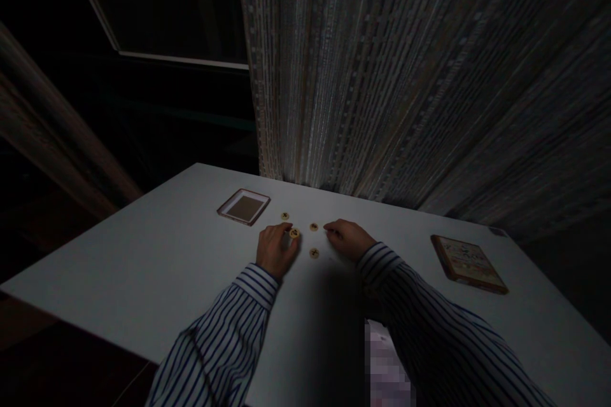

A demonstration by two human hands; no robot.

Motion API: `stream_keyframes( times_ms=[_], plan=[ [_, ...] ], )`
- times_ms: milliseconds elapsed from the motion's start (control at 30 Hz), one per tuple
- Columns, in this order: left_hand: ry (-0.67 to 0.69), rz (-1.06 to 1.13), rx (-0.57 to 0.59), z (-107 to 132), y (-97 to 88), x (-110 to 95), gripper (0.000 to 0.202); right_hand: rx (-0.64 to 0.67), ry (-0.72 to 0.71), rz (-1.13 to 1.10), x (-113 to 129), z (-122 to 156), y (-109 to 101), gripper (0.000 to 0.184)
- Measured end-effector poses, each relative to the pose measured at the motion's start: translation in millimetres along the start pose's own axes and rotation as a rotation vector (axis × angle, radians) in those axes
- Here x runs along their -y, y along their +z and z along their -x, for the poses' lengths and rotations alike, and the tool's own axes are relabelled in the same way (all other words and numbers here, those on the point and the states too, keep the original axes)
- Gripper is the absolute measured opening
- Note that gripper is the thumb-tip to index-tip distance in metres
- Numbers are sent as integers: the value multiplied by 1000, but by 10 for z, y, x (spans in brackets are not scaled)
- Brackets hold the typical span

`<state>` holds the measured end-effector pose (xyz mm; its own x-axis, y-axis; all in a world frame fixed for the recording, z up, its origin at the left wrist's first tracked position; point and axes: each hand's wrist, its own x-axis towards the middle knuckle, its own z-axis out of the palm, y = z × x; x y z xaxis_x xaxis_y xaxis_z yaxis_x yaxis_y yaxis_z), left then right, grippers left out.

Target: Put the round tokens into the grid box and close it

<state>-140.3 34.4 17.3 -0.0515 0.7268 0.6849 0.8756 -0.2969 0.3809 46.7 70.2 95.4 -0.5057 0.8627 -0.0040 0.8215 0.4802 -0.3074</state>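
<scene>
My left hand [277, 249] has its thumb and index finger closed around a round wooden chess piece [294, 233] with a dark character on its face. Just beyond these fingers a second piece [285, 215] lies flat on the white table [200, 254]. Between my two hands lies a third piece [314, 227]. Nearer to me sits another marked disc [314, 254]. My right hand [350, 239] is curled just right of the third piece, with its fingertips pressed together. Whether anything is pinched in it is too dark and small to see.
A shallow open box [262, 208] with a brown bottom stands at the back left. To the right lies a flat wooden-edged box or lid [470, 264] with a printed top. A striped curtain [334, 76] hangs along the table's far edge. The room is dim.
</scene>
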Motion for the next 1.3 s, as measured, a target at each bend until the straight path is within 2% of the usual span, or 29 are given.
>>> stream_keyframes(
  times_ms=[433, 1000, 1300],
  plan=[
    [26, 62, 43, 2, -74, -290, 25, -103, -4, -107, -143, 221, -49, 33],
    [115, 175, 54, 50, 13, -762, 27, -129, 18, -279, -265, 509, -37, 28],
    [166, 186, 57, 70, 86, -943, 25, -139, 80, -637, -461, 587, 118, 28]
  ],
)
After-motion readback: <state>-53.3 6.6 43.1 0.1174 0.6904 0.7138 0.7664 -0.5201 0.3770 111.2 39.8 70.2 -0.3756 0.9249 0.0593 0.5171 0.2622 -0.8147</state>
